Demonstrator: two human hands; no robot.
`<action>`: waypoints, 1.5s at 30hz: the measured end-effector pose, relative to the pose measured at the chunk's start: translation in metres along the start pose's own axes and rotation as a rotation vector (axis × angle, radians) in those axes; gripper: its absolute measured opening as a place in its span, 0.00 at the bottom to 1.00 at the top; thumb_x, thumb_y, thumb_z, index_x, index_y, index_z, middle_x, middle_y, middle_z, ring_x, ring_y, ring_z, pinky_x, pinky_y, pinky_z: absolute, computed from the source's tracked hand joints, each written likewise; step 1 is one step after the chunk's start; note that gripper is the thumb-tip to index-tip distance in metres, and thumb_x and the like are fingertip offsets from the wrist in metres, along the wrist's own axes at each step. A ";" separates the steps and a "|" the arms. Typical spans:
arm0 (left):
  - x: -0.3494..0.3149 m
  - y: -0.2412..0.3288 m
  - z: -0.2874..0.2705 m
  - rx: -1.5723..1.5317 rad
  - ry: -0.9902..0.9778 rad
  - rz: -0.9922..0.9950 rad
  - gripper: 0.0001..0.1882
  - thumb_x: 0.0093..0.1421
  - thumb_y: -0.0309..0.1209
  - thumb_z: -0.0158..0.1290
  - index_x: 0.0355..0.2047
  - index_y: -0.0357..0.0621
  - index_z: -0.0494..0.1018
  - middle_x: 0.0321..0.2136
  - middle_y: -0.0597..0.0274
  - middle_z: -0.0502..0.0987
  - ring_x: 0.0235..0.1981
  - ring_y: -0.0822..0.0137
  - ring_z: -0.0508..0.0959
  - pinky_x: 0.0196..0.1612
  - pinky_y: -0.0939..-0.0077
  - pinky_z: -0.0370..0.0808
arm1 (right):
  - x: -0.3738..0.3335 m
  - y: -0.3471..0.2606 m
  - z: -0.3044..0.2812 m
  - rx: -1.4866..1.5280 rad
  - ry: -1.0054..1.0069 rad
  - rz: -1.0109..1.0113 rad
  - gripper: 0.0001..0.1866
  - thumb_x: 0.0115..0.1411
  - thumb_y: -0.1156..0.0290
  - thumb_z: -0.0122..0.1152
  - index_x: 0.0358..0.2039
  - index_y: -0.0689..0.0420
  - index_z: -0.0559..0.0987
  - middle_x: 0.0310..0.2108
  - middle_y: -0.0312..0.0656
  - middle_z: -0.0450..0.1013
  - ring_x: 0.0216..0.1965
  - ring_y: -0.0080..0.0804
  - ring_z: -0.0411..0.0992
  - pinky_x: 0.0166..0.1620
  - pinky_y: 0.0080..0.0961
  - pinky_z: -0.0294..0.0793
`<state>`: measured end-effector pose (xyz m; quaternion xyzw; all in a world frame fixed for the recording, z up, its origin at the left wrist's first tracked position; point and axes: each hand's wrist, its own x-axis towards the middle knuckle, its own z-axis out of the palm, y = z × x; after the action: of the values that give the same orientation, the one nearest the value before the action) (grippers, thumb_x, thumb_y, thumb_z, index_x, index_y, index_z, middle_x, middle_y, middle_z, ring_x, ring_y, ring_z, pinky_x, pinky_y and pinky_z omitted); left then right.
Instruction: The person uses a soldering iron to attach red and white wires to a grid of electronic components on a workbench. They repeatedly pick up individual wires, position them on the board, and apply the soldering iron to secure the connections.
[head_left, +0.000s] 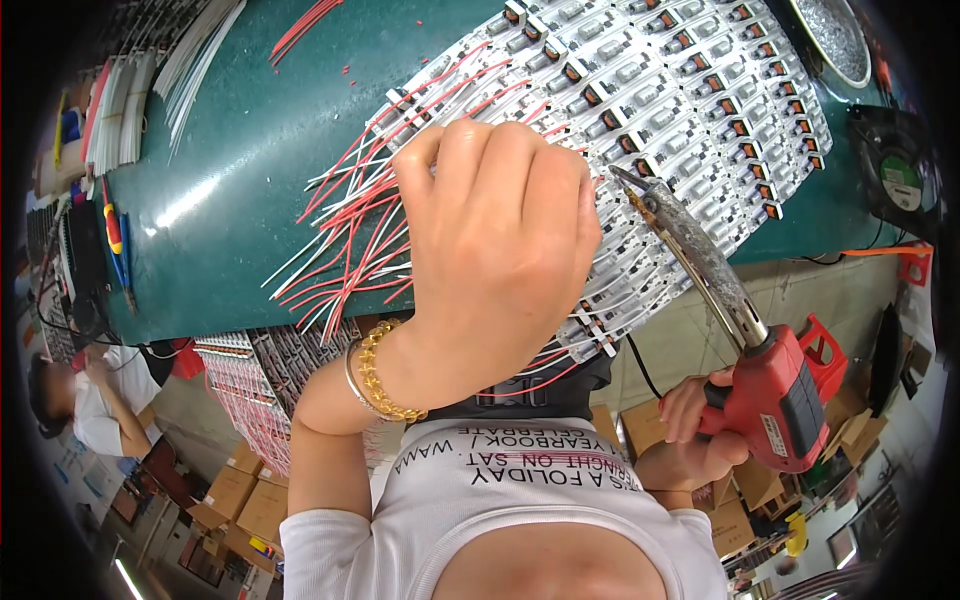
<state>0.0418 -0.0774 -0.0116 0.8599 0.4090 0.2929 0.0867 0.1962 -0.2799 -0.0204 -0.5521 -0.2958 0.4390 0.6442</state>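
Red-and-black plastic soldering gun (775,405): grips it in right hand (700,458); curls left hand (500,220) over thin red and white wires (385,205); cannot tell if pinching any.

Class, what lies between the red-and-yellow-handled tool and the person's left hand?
The head view shows a blue tool, green tabletop, then red and white wires by the left hand.

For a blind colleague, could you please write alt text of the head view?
The right hand has a red soldering gun in its grip, its tip close to the left hand, over white circuit boards with red and white wires on a green tabletop.
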 end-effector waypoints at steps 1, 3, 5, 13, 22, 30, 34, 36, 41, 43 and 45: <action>0.000 0.000 0.001 0.008 0.007 0.000 0.08 0.43 0.23 0.56 0.24 0.45 0.70 0.23 0.65 0.69 0.30 0.63 0.68 0.37 0.70 0.59 | -0.004 -0.001 0.000 0.044 0.050 0.039 0.40 0.46 0.37 0.55 0.42 0.64 0.63 0.07 0.33 0.60 0.09 0.24 0.58 0.17 0.20 0.61; 0.000 -0.001 0.004 0.020 0.026 0.009 0.08 0.42 0.23 0.56 0.23 0.45 0.70 0.23 0.65 0.69 0.29 0.64 0.67 0.37 0.70 0.59 | -0.005 -0.005 0.004 0.045 0.120 0.097 0.38 0.47 0.38 0.56 0.40 0.63 0.63 0.07 0.33 0.60 0.09 0.24 0.58 0.17 0.20 0.61; -0.001 -0.001 0.006 0.027 0.033 0.017 0.08 0.42 0.23 0.56 0.23 0.45 0.69 0.23 0.65 0.68 0.29 0.64 0.67 0.37 0.70 0.59 | 0.001 -0.012 0.017 -0.044 0.141 0.108 0.37 0.47 0.39 0.57 0.39 0.63 0.63 0.07 0.33 0.60 0.09 0.24 0.59 0.17 0.20 0.61; -0.001 -0.001 0.007 0.042 0.046 0.017 0.07 0.42 0.23 0.56 0.22 0.44 0.69 0.22 0.65 0.68 0.28 0.63 0.67 0.37 0.70 0.59 | 0.004 -0.010 0.015 -0.158 0.032 -0.055 0.37 0.52 0.42 0.54 0.43 0.66 0.63 0.08 0.33 0.61 0.09 0.23 0.60 0.16 0.20 0.61; 0.001 0.002 0.005 0.047 0.047 0.020 0.07 0.42 0.23 0.56 0.22 0.44 0.69 0.22 0.64 0.68 0.28 0.62 0.67 0.37 0.68 0.60 | 0.008 -0.008 0.016 -0.093 0.030 -0.070 0.39 0.54 0.42 0.51 0.47 0.69 0.61 0.07 0.33 0.59 0.07 0.22 0.58 0.16 0.19 0.61; 0.025 -0.027 -0.041 0.209 0.066 0.101 0.08 0.45 0.27 0.57 0.26 0.44 0.70 0.22 0.64 0.69 0.28 0.62 0.69 0.38 0.68 0.61 | 0.012 -0.003 0.011 0.042 0.050 -0.116 0.41 0.53 0.43 0.51 0.49 0.71 0.60 0.08 0.32 0.58 0.08 0.23 0.58 0.16 0.21 0.62; 0.079 -0.108 -0.039 0.434 0.026 0.242 0.08 0.47 0.28 0.54 0.29 0.43 0.70 0.26 0.61 0.71 0.30 0.60 0.70 0.38 0.68 0.63 | 0.014 -0.005 0.006 0.131 0.024 -0.081 0.38 0.56 0.47 0.51 0.49 0.72 0.59 0.09 0.34 0.60 0.08 0.23 0.59 0.17 0.21 0.62; 0.097 -0.129 -0.031 0.475 -0.066 0.275 0.10 0.47 0.26 0.52 0.31 0.41 0.68 0.28 0.58 0.71 0.31 0.57 0.70 0.37 0.65 0.65 | 0.014 -0.005 0.004 0.128 -0.006 -0.103 0.37 0.56 0.48 0.51 0.49 0.72 0.59 0.09 0.34 0.60 0.08 0.23 0.59 0.17 0.21 0.62; 0.123 -0.134 -0.024 0.434 -0.373 0.184 0.10 0.46 0.21 0.46 0.31 0.35 0.64 0.26 0.46 0.72 0.28 0.45 0.71 0.33 0.55 0.68 | 0.007 -0.007 0.007 0.101 -0.001 -0.119 0.34 0.58 0.50 0.49 0.49 0.71 0.59 0.09 0.34 0.59 0.08 0.22 0.57 0.16 0.20 0.62; 0.128 -0.130 -0.024 0.410 -0.468 0.152 0.09 0.45 0.20 0.44 0.30 0.34 0.63 0.25 0.44 0.72 0.28 0.44 0.71 0.33 0.55 0.67 | 0.007 -0.005 0.008 0.092 -0.008 -0.147 0.31 0.60 0.52 0.46 0.49 0.70 0.59 0.09 0.33 0.57 0.07 0.22 0.56 0.14 0.19 0.60; 0.132 -0.127 -0.023 0.387 -0.541 0.144 0.08 0.45 0.19 0.43 0.29 0.34 0.62 0.24 0.43 0.72 0.28 0.43 0.71 0.33 0.54 0.67 | 0.007 -0.002 0.006 0.106 -0.020 -0.157 0.31 0.60 0.52 0.46 0.49 0.70 0.59 0.09 0.33 0.57 0.07 0.22 0.55 0.14 0.19 0.60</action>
<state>0.0105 0.1025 0.0148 0.9336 0.3575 -0.0235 0.0067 0.1947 -0.2713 -0.0177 -0.4881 -0.3209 0.4075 0.7020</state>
